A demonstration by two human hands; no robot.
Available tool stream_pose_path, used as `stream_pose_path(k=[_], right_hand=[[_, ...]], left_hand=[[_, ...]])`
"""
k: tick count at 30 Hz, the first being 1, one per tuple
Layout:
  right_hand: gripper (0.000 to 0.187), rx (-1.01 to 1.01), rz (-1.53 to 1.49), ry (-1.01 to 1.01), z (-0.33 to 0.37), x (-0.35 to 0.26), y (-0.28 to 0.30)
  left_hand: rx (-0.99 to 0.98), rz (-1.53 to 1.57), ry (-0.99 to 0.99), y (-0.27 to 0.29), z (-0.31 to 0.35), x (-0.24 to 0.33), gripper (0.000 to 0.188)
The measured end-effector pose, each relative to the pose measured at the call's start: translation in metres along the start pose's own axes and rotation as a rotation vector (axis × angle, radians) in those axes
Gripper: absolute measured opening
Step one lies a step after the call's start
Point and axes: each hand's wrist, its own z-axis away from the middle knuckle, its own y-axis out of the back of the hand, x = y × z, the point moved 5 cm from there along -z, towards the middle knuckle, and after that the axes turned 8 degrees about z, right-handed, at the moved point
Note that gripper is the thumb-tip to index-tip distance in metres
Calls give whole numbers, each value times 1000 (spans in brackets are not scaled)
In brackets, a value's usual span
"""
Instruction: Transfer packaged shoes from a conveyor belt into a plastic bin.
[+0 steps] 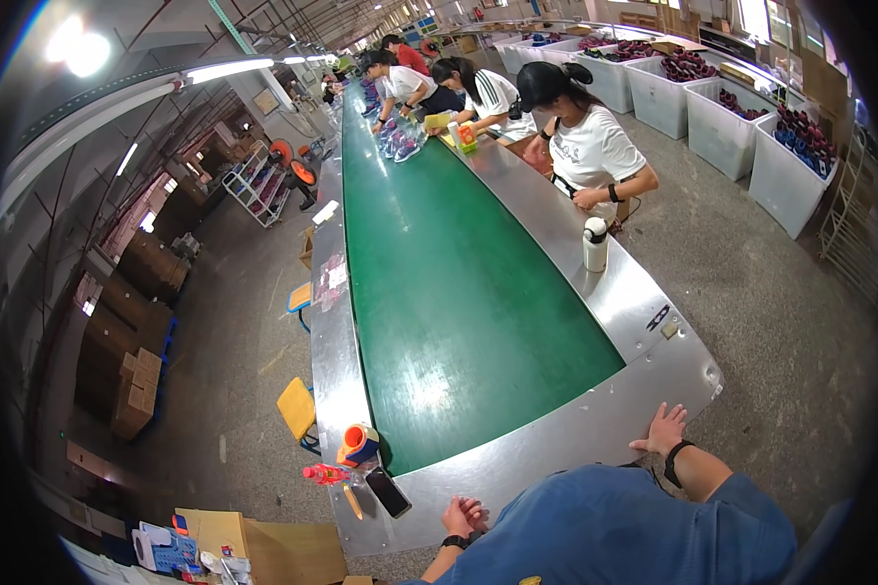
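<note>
Blue-sleeved torso: fills the lower edge, pressed up to the near end of the conveyor table (595,429), its steel rim curving round a long green belt (458,292).
Left hand (463,515): fingers curled loosely inward, resting at the near steel edge toward the near-left corner; holds nothing that shows; a dark band at the wrist.
Right hand (661,429): laid flat with fingers spread, palm down on the near-right corner of the steel rim; empty; a black wristband behind it.
Nearest things: a black phone (387,490) lies just beside the left hand, on its left, long axis running slantwise toward the near edge; a pencil (352,501) lies beside it on the far side; an orange tape dispenser (359,444) stands a little further up the left rim; a red bottle (327,475) lies at the rim's outer edge.
Which hand is nearer: the left, clearly; the right is well apart from these, across the table's end.
Arm pose: both forearms short and bent, elbows tucked by the body.
Further up: a white flask (595,244) on the right rim; seated workers (590,146) along the right side.
</note>
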Motion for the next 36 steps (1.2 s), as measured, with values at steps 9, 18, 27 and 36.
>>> stream_pose_path(k=[9,18,27,36], right_hand=[[151,-12,15,-7,0,-1,1],[152,12,-1,-4,-3,1,-4],[152,15,-17,2,-2,0,-3],[153,10,-35,1,-2,1,-3]], left_hand=[[14,-23,1,0,-1,0,39],[19,-24,-11,1,-1,0,40],[-101,68,50,12,-13,-5,39],[-77,57,43,6,-7,-5,38]])
